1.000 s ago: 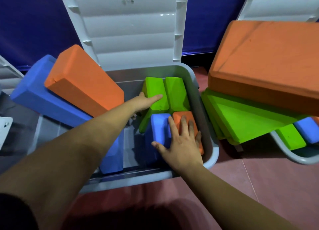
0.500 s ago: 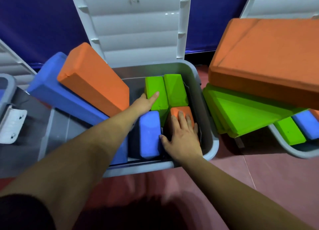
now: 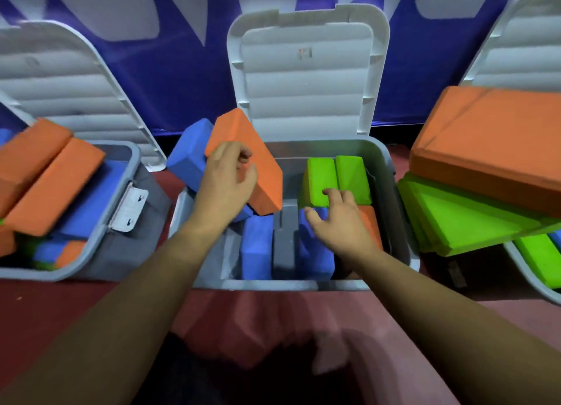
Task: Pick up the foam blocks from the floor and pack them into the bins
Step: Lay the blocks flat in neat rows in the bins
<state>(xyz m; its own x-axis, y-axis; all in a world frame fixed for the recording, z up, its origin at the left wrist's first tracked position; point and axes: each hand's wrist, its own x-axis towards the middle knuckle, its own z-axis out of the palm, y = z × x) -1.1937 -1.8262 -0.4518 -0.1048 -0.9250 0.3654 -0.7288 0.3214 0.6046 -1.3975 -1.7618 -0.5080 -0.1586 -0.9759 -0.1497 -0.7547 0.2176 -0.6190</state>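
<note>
1. Head view, left hand: The left hand (image 3: 226,186) hovers in front of a large orange foam block (image 3: 264,177) that leans tilted out of the grey plastic middle bin (image 3: 273,284). Its fingers (image 3: 241,157) are half curled over the block's broad face. Whether they pinch it or merely brush it cannot be told. Behind the knuckles a large blue foam block (image 3: 188,155) leans the same way; both look too long to lie flat.
2. Head view, right hand: The right hand (image 3: 337,219) is spread and relaxed, gripping nothing. Its forefinger tip rests on the nearer of two bright green foam blocks (image 3: 318,174) just beyond the fingers. The thumb lies over a narrow blue foam block (image 3: 315,253) beneath the palm, and a small orange foam block (image 3: 371,222) sits beside the little finger. These blocks stand packed side by side, probably to save room.
3. Head view, surroundings: Far left of the fingers, a second grey bin (image 3: 121,246) is heaped with blocks. To the right, a wide orange foam slab (image 3: 485,149) overhangs a third bin (image 3: 531,274). Settling the leaning blocks looks like the remaining work.
</note>
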